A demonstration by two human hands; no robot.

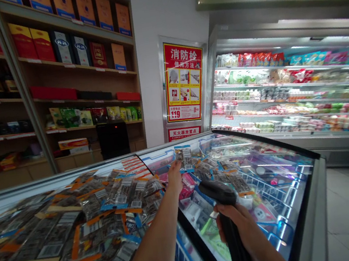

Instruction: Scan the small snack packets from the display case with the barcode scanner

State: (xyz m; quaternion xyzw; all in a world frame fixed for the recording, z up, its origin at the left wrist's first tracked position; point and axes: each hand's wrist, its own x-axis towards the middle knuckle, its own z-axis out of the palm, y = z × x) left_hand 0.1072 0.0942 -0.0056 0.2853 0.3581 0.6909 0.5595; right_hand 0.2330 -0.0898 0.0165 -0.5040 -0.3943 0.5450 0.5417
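Scanner (231, 234), probably stiff, is clasped by right hand (243, 224); left hand (175, 173) pinches soft-looking packet (185, 158) sideways, toward far edge of freezer (320, 181).

Left hand (175, 173) outstretched, gripping a blue-ended packet (185, 160). Right hand (240, 223) wrapped round the handle of a black scanner (218, 191), scanner head pointing away and leftward. Both above a glass-topped freezer (316, 213). Loose heap of packets (49, 233), orange- and blue-edged, at left; smaller cluster (238, 183) just beyond scanner. Background: stocked shelves (84, 67) left, red-and-yellow poster (185, 81) centre, lit refrigerated display (332, 146) right.
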